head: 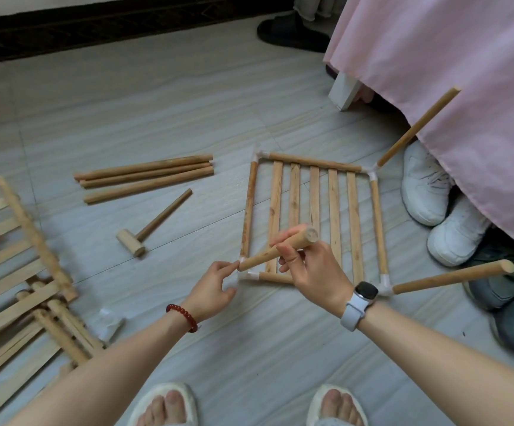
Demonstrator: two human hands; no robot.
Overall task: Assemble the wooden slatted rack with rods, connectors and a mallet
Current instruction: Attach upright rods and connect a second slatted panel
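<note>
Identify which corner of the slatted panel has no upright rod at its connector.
The far-left corner connector. The two right corners carry rods, and the right hand holds a rod at the near-left one.

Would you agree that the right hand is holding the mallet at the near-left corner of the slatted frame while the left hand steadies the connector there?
Not quite: the right hand is holding a rod, not the mallet, which lies untouched on the floor left of the slatted frame. The rest holds: the left hand steadies the connector at the near-left corner, as the head view shows.

Grey floor: slatted frame, mallet, loose rods, slat pile.
</note>
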